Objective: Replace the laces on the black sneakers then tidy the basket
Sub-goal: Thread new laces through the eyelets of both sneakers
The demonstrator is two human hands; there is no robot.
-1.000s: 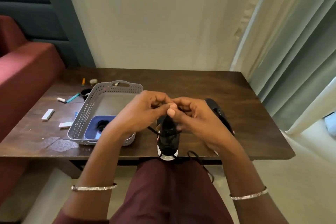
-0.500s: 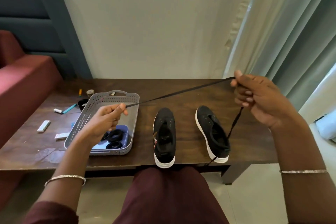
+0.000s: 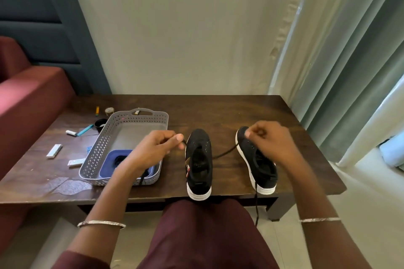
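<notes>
Two black sneakers with white soles stand side by side on the dark wooden table (image 3: 218, 107): the left sneaker (image 3: 199, 164) and the right sneaker (image 3: 259, 161). A black lace (image 3: 225, 153) sags between my hands across the left sneaker. My left hand (image 3: 157, 148) pinches one end just left of that shoe. My right hand (image 3: 269, 140) pinches the lace above the toe of the right sneaker. More lace hangs down past the table's front edge. The grey perforated basket (image 3: 109, 144) sits left of the shoes, partly behind my left hand.
Inside the basket lies a blue tray (image 3: 113, 159) with dark items. Small things lie left of it: a white stick (image 3: 54, 150), a teal pen (image 3: 85, 130), a black cup (image 3: 100, 124). A red sofa (image 3: 28, 98) is at left, curtains at right.
Both hands came down and closer together, from a wide stretch of the lace to just above the sneakers. The lace now sags instead of running taut.
</notes>
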